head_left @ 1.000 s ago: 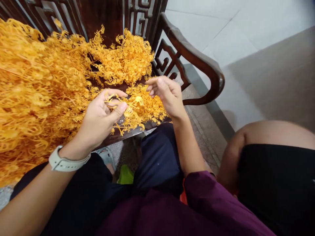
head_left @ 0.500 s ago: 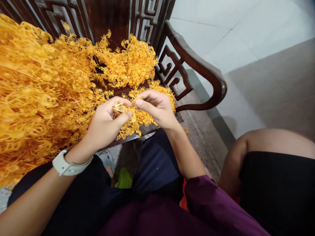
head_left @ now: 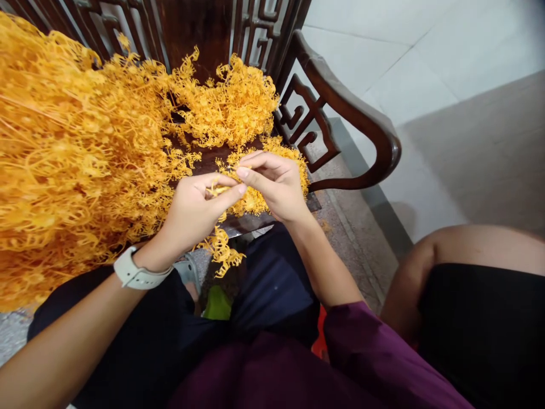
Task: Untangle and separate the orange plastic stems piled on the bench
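Observation:
My left hand (head_left: 200, 210) is closed on a yellow-orange curly plastic sprig (head_left: 223, 251), its frilly end hanging below the hand past the bench edge. Thumb and forefinger of my right hand (head_left: 276, 184) are pinched together right beside the left fingertips. A small yellow bit shows at the right fingertips; I cannot tell whether it belongs to the same sprig. Behind the hands, a low pile of loose yellow-orange pieces (head_left: 255, 201) covers the right end of the seat.
A large heap of yellow-orange sprigs (head_left: 85, 165) fills the left side, with a smaller clump (head_left: 238, 108) against the backrest. The dark wooden bench (head_left: 213, 162) has a curved armrest (head_left: 355, 102) at right. Another person's leg (head_left: 409, 278) is close on my right.
The left fingers have closed up to the right fingertips. The sprig's frilly end, earlier just below the hands at the seat edge, now hangs lower. The view has shifted slightly.

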Available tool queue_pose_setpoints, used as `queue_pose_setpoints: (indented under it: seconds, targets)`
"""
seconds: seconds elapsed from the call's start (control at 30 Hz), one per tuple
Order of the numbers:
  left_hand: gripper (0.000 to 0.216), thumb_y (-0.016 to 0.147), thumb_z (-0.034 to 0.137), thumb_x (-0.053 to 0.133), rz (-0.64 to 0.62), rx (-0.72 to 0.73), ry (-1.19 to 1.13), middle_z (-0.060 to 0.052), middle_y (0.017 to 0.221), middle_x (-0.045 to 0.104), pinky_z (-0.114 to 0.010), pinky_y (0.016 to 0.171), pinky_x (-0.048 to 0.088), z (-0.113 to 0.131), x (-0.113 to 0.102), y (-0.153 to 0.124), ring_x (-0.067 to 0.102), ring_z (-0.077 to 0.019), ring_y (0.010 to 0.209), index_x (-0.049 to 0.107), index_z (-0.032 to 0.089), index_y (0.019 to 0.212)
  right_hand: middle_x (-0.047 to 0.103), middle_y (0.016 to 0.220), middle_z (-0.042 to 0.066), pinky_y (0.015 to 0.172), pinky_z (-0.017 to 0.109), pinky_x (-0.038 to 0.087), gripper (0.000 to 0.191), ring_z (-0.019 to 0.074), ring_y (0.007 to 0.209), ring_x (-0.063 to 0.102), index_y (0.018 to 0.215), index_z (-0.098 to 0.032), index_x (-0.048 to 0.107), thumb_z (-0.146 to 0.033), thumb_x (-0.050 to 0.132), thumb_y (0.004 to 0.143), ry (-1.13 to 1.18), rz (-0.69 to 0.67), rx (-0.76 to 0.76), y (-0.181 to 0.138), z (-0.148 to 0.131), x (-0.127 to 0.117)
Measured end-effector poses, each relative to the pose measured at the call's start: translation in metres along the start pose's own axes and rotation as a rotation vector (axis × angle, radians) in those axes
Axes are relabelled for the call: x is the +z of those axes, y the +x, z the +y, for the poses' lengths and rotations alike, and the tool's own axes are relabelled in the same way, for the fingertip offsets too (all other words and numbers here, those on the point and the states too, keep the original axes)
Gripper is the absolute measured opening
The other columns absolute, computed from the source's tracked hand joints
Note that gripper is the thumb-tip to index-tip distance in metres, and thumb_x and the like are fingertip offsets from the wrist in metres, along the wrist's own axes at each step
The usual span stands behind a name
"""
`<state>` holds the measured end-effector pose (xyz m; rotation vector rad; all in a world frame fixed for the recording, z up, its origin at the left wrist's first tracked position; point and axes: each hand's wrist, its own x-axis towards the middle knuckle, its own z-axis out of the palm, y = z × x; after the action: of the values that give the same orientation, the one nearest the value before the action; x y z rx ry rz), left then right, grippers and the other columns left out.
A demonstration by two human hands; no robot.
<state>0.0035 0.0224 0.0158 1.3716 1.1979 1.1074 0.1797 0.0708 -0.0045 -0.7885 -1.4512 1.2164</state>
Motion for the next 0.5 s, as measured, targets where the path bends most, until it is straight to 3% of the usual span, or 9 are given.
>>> queue_pose_setpoints:
  seconds: [0.07,0.27,0.5]
  targets:
    - [0.005,0.086,0.023,0.077,-0.018,-0.014,0.023,0.0,0.071,0.068,-0.027,0.053,0.033,-0.001,0.0,0.001,0.045,-0.0114,0.058,0.079,0.019,0.082,0.076,0.091,0.001,0.088,0.036,0.06,0.024,0.0167,0.089,0.068,0.084,-0.025,0.082,-0.045,0.095,0.083,0.051,-0.02,0.006,0.001,0.002,0.001]
    - [0.021,0.087,0.018,0.058,-0.111,0.003,0.091,0.003,0.06,0.048,-0.029,0.054,0.03,-0.001,-0.005,0.002,0.037,-0.012,0.055,0.061,0.02,0.066,0.074,0.087,0.001,0.079,0.036,0.056,0.035,0.0165,0.083,0.065,0.081,-0.023,0.078,-0.054,0.096,0.078,-0.003,-0.012,0.031,0.003,0.004,-0.005]
    - [0.018,0.083,0.018,0.059,-0.06,0.068,0.155,0.001,0.062,0.047,-0.031,0.056,0.028,-0.006,-0.002,0.012,0.037,-0.0136,0.06,0.056,0.02,0.066,0.065,0.088,0.003,0.082,0.039,0.052,0.026,0.02,0.088,0.061,0.081,-0.024,0.07,-0.04,0.08,0.098,-0.356,0.138,-0.145,-0.007,0.003,0.016]
